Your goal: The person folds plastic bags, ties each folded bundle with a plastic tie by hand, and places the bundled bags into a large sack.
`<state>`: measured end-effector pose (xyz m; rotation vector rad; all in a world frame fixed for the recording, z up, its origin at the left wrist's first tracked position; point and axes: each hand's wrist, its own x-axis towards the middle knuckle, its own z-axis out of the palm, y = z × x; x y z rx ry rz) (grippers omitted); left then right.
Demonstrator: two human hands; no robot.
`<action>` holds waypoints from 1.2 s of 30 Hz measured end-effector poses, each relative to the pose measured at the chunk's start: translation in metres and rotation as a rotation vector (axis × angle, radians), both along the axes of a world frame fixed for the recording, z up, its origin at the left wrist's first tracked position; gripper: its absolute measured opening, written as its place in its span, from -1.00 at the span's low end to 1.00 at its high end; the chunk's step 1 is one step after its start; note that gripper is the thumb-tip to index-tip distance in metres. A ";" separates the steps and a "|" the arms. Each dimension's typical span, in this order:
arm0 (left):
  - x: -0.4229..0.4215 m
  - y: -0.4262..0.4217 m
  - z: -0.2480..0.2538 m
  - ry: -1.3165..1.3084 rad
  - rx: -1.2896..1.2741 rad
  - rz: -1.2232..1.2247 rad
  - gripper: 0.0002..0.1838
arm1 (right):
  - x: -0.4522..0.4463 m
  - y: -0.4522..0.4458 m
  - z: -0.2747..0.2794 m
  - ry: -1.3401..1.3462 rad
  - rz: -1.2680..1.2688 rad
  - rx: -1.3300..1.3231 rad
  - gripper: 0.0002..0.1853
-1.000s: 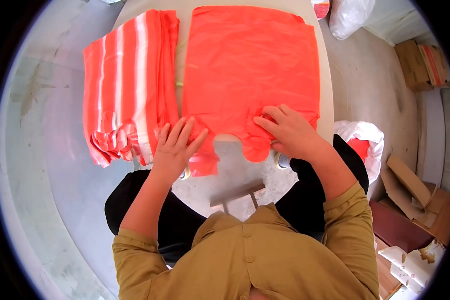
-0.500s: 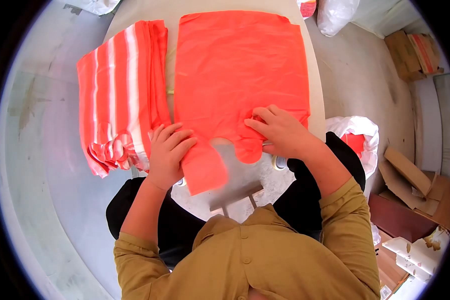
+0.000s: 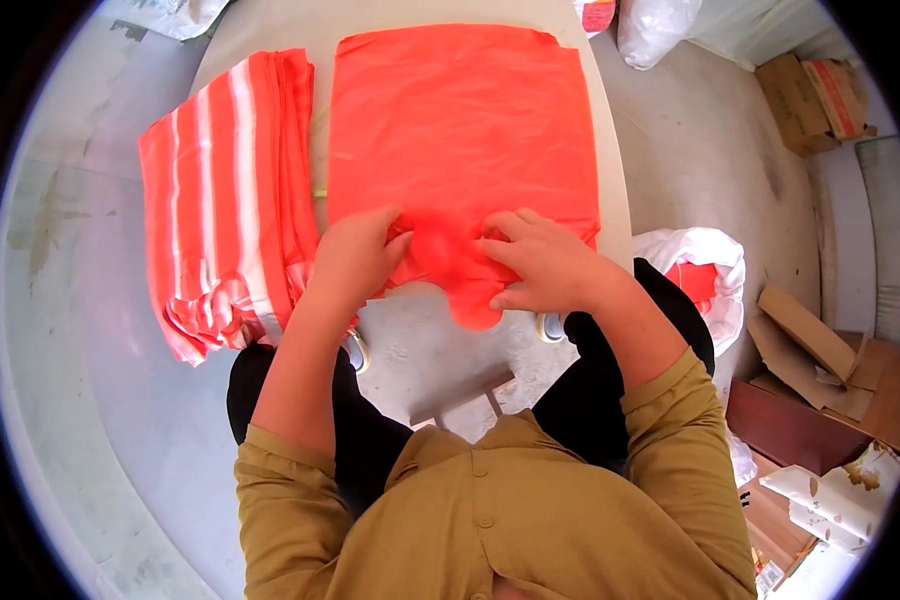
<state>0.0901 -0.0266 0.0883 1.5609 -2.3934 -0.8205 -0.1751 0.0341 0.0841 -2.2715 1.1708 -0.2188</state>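
Shifted inward, the person's left hand [image 3: 362, 250] sits nearer the right hand [image 3: 542, 262]; apart, both touch the flat red plastic bag [image 3: 460, 120], though whether either pinches it cannot be told. It lies on the beige surface [image 3: 420, 14] beside a red-and-white striped plastic pile [image 3: 225, 180].

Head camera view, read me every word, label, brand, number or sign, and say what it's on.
No text can be read.
Cardboard boxes, upper right: markings too small and blurred.
White label, lower right: too small.
Red plastic bag and striped stack: no lettering shows.
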 end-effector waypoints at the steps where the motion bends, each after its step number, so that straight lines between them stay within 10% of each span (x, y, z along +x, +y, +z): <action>1: -0.001 -0.002 -0.008 -0.047 -0.075 -0.009 -0.76 | 0.002 -0.001 0.000 0.030 -0.003 0.008 -0.32; 30: -0.001 -0.011 -0.006 0.196 0.100 -0.212 -0.76 | 0.008 -0.014 -0.023 -0.320 -0.460 0.189 -0.78; 36: -0.004 -0.010 -0.008 0.162 0.088 -0.200 -0.78 | 0.004 -0.014 -0.020 -0.060 -0.374 0.097 -0.83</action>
